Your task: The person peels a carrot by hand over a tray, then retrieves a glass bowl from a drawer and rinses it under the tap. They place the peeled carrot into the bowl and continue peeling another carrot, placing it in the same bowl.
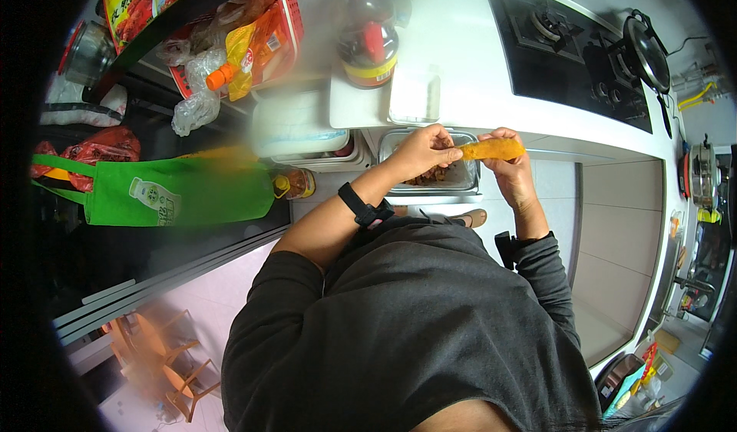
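A long orange-yellow piece, perhaps food or peel, [496,149] is held level between both hands above a lined bin. My left hand [423,151] pinches its left end between thumb and fingers. On its right part is my right hand [506,170], thumb below and fingers behind it. Under the hands is the rectangular bin [469,178] with a clear plastic liner and brownish scraps inside. A white shallow tray [416,99] lies on the counter edge just beyond the bin.
A large bottle with a red cap [368,46] stands on the white counter [460,40]; a gas hob [570,57] is farther right. At left are a red basket [291,23] with bags, a stack of white containers [302,124], a green bag [190,193] and an oil bottle [299,183].
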Motion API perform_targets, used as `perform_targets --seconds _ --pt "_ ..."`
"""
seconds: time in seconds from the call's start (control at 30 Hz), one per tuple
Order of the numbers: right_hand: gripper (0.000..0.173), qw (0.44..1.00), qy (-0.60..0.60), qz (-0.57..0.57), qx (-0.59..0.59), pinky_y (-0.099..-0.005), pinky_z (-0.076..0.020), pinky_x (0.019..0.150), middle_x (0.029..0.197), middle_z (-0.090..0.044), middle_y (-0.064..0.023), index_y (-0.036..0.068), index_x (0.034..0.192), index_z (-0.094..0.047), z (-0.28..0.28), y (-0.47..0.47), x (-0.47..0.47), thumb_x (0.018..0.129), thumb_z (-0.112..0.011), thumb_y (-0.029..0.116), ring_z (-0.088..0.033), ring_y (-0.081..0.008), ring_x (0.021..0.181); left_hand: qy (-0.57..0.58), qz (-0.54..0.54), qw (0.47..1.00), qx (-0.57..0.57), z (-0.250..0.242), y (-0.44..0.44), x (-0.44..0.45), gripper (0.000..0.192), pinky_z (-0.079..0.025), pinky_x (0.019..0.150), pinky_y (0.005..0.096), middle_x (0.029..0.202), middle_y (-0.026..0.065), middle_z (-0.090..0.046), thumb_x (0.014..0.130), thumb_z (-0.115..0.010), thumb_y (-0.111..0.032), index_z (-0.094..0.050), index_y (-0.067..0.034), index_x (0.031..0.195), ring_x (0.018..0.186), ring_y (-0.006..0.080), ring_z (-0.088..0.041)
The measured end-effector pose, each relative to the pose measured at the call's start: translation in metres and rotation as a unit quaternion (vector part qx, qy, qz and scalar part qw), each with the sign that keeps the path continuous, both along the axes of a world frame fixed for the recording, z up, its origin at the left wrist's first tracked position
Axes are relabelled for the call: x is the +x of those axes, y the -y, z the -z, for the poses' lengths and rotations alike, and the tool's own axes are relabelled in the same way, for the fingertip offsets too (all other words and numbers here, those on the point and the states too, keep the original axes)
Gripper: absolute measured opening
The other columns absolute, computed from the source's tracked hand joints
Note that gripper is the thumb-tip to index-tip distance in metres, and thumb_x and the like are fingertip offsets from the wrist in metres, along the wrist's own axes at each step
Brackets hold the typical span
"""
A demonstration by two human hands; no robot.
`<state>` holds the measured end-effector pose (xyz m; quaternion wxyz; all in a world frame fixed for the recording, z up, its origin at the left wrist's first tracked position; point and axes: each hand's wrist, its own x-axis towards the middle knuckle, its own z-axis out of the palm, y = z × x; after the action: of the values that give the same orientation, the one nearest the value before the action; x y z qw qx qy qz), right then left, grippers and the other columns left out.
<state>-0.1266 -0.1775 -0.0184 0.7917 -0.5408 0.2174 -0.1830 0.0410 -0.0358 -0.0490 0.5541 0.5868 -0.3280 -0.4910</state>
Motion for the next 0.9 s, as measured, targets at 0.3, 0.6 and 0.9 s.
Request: perform_targets --seconds 0.3,0.6,0.9 --pt "0.048 0.996 -0.03 0.082 0.023 -0.0397 -0.0481 0.096 0.122 -0.053 -0.0146 0.004 0.126 -0.043 0.013 -0.013 0.007 0.087 -0.07 0.016 -0.056 -0.0247 0.11 0.079 -0.054 0.995 -0.021 0.011 0.004 -0.009 0.015 -0.054 0.065 0.0247 0.086 0.008 -0.065 0.094 -0.061 -0.012 -0.054 0.001 0.093 0.075 0.0145 -0.068" --pt "0.045 0.999 -0.025 0.038 0.0 -0.0374 -0.0511 0.089 0.108 -0.06 -0.013 0.004 0.118 -0.045 0.007 -0.009 0.004 0.085 -0.073 0.015 -0.06 -0.0225 0.1 0.081 -0.046 0.996 -0.012 0.005 0.003 -0.01 0.014 -0.053 0.06 0.0252 0.082 0.0065 -0.062 0.096 -0.056 -0.012 -0.049 -0.001 0.093 0.069 0.0142 -0.067" --pt "0.046 0.999 0.025 -0.014 0.015 -0.0403 -0.0456 0.098 0.106 -0.064 -0.0123 0.009 0.115 -0.045 0.003 -0.008 0.002 0.076 -0.067 -0.002 -0.06 -0.0242 0.104 -0.097 -0.031 0.994 0.039 0.012 0.002 -0.003 0.013 -0.05 0.054 0.0244 0.085 0.0098 -0.061 0.097 -0.054 -0.014 -0.046 -0.004 0.098 0.065 0.0143 -0.065"
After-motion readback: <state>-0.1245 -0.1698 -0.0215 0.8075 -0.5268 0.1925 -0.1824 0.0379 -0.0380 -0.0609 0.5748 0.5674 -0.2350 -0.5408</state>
